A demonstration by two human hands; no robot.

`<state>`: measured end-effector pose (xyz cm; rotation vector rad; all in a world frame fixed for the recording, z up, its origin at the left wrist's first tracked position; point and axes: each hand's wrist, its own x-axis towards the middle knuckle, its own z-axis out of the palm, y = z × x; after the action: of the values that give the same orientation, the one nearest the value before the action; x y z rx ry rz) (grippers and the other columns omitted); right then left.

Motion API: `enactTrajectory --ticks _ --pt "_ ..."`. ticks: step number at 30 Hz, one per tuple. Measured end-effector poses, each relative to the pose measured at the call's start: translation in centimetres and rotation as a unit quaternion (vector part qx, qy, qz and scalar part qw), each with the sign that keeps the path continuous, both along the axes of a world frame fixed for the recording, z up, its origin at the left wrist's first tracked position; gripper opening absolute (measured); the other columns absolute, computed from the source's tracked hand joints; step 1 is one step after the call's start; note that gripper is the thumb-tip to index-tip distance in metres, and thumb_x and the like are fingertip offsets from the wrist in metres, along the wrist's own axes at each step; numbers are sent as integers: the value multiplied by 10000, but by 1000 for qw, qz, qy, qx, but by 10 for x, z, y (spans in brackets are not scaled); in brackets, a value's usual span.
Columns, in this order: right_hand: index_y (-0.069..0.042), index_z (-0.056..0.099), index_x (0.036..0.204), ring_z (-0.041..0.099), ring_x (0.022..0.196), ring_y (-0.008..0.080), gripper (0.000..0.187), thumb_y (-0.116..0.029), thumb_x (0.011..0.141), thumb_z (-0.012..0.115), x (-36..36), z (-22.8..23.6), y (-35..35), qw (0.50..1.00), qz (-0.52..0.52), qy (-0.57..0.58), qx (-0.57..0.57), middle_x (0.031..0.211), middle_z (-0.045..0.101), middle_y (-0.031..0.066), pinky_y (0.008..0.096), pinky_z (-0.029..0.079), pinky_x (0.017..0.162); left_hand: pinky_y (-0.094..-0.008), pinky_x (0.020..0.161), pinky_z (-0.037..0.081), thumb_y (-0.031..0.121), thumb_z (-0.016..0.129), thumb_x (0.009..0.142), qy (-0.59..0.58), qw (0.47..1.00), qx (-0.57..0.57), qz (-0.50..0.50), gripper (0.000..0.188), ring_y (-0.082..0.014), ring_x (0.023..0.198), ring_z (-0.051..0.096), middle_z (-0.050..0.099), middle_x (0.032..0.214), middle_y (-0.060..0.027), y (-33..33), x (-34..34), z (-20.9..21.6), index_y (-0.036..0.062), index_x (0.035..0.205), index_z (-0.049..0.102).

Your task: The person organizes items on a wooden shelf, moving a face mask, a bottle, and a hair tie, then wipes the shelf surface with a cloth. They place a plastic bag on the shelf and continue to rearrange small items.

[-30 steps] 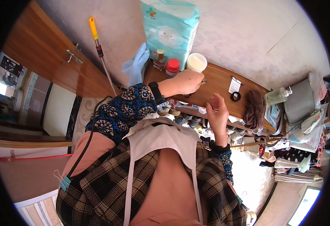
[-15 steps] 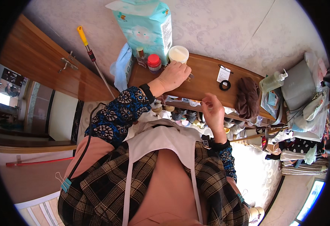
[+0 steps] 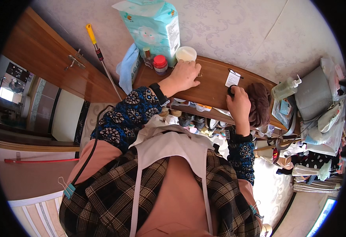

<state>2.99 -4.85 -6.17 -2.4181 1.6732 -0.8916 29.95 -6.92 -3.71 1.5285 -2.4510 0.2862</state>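
Observation:
On the brown wooden cabinet top [image 3: 210, 85], my left hand [image 3: 183, 76] rests just in front of a white cup [image 3: 186, 53], its thumb apart from its bent fingers. A small thin metal-looking item [image 3: 200, 74] lies beside those fingertips; its kind is too small to tell. My right hand [image 3: 239, 106] has its fingers closed on a black ring [image 3: 231, 91], which the hand partly covers. Just beyond the ring lies a white paper tag [image 3: 232, 78] with a dark cord. To the right of this hand sits a bunched brown cloth [image 3: 259, 104].
A red-lidded jar [image 3: 160, 63], a small glass bottle [image 3: 147, 58] and a large turquoise package [image 3: 151, 29] stand at the back left. A pump bottle [image 3: 286, 88] is at the right end. Shoes [image 3: 190, 119] fill the shelves below; a wooden door [image 3: 58, 59] stands at left.
My right hand has moved right and forward onto the black ring and closed on it. My left hand has released the small item, its thumb spreading away.

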Motion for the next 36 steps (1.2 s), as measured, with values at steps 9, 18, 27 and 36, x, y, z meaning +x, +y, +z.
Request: enactTrajectory --ticks 9,18,27,36 --pt "-59 651 962 636 885 333 153 -65 809 658 -7 -12 -17 998 34 -47 -21 901 664 119 421 518 763 -419 793 488 107 663 819 52 990 -57 -117 257 -314 876 611 597 957 -120 -3 14 5 33 1051 584" --pt "-37 672 976 655 771 287 164 -28 812 665 4 -1 -19 988 40 -150 -20 878 670 127 370 528 700 -413 782 541 -2 552 839 200 968 -74 -131 243 -339 939 635 619 1053 -123 -1 26 28 57 1074 579" --pt "-11 680 1024 629 689 159 185 2 839 668 27 10 -9 973 56 -222 12 856 683 101 283 517 649 -347 755 546 -105 518 854 363 920 -49 -141 283 -273 875 680 661 1022 -115 18 45 46 43 1087 579" --pt "-7 669 1055 593 864 69 199 92 893 609 108 60 52 814 310 -418 257 976 640 12 216 488 768 -272 746 543 -28 643 857 518 831 184 -88 398 -147 873 649 614 1098 -88 119 69 35 22 1243 559"
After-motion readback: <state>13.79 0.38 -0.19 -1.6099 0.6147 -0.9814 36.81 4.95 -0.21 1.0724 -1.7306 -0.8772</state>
